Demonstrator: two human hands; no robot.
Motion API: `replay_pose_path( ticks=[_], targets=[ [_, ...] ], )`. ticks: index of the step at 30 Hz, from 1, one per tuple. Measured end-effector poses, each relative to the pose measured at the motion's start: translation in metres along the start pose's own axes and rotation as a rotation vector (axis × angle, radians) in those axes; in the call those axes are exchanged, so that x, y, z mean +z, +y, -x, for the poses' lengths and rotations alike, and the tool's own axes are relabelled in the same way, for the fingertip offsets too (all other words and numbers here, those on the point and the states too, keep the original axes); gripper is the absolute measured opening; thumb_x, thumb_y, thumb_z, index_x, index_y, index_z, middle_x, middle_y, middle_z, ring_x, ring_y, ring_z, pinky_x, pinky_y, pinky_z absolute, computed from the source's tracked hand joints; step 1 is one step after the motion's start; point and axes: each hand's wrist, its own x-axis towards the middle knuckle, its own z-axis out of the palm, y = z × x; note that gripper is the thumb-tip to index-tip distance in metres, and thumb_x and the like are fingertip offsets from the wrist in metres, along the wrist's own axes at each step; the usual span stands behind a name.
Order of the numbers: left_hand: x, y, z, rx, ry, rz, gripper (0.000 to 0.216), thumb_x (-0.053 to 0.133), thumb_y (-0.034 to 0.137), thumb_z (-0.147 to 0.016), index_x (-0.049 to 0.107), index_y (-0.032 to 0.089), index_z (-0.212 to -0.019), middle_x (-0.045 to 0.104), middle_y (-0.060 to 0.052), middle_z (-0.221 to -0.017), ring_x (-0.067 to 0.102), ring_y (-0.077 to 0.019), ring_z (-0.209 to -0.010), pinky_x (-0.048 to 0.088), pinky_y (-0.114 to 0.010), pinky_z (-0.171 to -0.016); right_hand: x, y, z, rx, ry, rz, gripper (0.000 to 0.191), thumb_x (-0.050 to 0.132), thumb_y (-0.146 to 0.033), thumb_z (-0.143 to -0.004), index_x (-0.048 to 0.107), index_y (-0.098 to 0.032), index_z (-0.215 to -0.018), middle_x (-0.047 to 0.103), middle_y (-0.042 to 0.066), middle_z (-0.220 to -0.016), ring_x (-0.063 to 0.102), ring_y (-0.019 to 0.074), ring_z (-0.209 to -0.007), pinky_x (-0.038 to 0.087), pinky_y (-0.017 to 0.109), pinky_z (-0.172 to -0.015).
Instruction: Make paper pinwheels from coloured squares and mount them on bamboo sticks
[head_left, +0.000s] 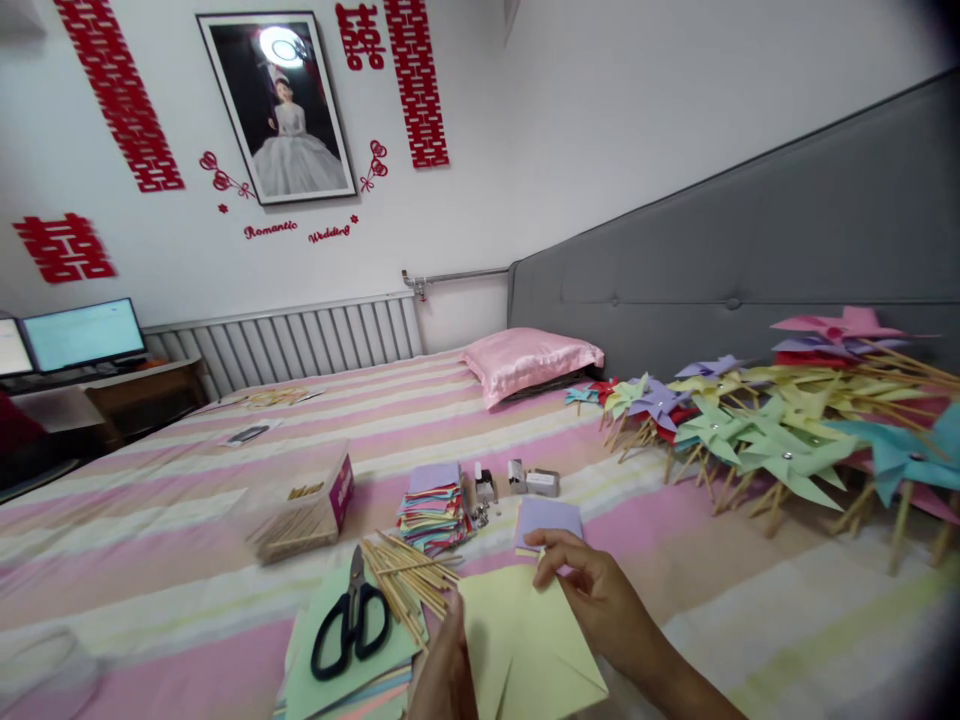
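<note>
A pale yellow paper square (529, 630) with slits cut in from its corners is held up in front of me. My right hand (592, 590) pinches its upper right edge between thumb and fingers. Along the paper's left edge lies my left hand (444, 670), gripping that side, its other fingers mostly hidden. Just left are black-handled scissors (351, 620), resting on a stack of coloured paper sheets (315, 690). Loose wooden sticks (409, 575) are spread beside the scissors. Beyond my right hand is a small purple paper pile (549, 520).
A stack of coloured squares (433, 508) stands ahead, near small boxes (536, 482) and metal pins (480, 516). A clear container of sticks (304, 515) is left of it. Many finished pinwheels (784, 450) lie at right, by a pink pillow (529, 362). A phone (248, 434) lies farther off.
</note>
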Motion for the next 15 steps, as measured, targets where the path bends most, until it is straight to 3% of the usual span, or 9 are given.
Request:
replay_pose_path(
  ticks=[4,6,9,12,15],
  targets=[
    [-0.004,-0.018,-0.009,0.048,0.000,0.080,0.043,0.077,0.041,-0.051,0.070,0.011,-0.081,0.072,-0.013,-0.072,0.066,-0.0312,-0.080,0.048,-0.042,-0.077,-0.001,0.001,0.000,-0.032,0.038,0.055,0.018,0.052,-0.022,-0.077,0.065,-0.019,-0.065,0.054,0.009,-0.114,0.052,0.0239,-0.102,0.043,0.028,-0.071],
    [-0.008,-0.025,-0.014,0.058,0.030,0.088,0.039,0.080,0.036,-0.047,0.069,0.010,-0.075,0.072,-0.012,-0.065,0.067,-0.0300,-0.074,0.049,-0.040,-0.074,-0.001,-0.001,-0.001,0.000,0.100,-0.007,0.013,0.055,-0.028,-0.076,0.066,-0.020,-0.078,0.054,0.009,-0.116,0.052,0.0238,-0.102,0.044,0.028,-0.072],
    [-0.013,-0.029,-0.020,0.081,0.071,0.087,0.037,0.080,0.037,-0.047,0.069,0.011,-0.072,0.070,-0.010,-0.058,0.067,-0.0285,-0.069,0.050,-0.038,-0.069,-0.001,-0.005,-0.002,0.140,0.163,-0.214,0.036,0.057,-0.041,-0.075,0.058,-0.021,-0.104,0.059,0.010,-0.111,0.055,0.0233,-0.097,0.045,0.027,-0.066],
    [-0.017,-0.031,-0.023,0.105,0.076,0.051,0.042,0.078,0.043,-0.049,0.069,0.010,-0.074,0.070,-0.011,-0.058,0.067,-0.0285,-0.066,0.050,-0.038,-0.064,0.004,-0.010,0.000,0.280,0.085,-0.385,0.048,0.053,-0.052,-0.076,0.054,-0.019,-0.110,0.067,0.010,-0.095,0.062,0.0216,-0.083,0.046,0.027,-0.061],
    [-0.017,-0.032,-0.023,0.108,0.061,-0.007,0.042,0.078,0.041,-0.050,0.069,0.010,-0.076,0.071,-0.012,-0.063,0.067,-0.0281,-0.065,0.050,-0.038,-0.064,0.012,-0.011,0.005,0.291,-0.035,-0.436,0.054,0.068,-0.051,-0.062,0.059,-0.016,-0.102,0.070,0.007,-0.081,0.064,0.0202,-0.069,0.047,0.029,-0.062]
  ],
)
